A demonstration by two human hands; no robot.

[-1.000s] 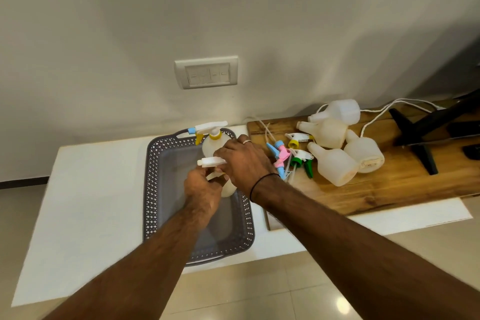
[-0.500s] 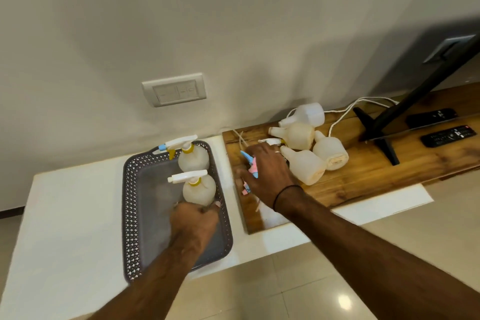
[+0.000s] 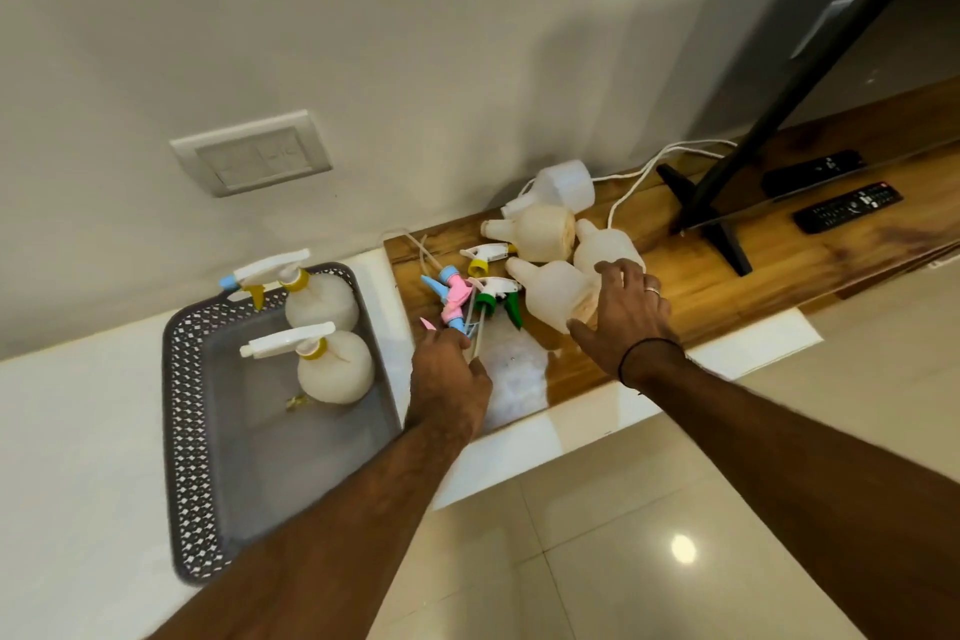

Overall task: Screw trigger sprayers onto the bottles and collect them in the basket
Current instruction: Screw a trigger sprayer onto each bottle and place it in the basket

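Since a moment ago our right hand [image 3: 621, 314] leaves the sprayers and spreads over a lying bottle [image 3: 553, 294]. Our left hand [image 3: 449, 374] now reaches the pink sprayer [image 3: 454, 299]; its fingers are hidden, so we cannot tell its grip.

Translucent matt plastic bottles [image 3: 556, 294] lie on a glossy wooden board [image 3: 779, 265]; the perforated grey basket [image 3: 189, 411] looks plastic.
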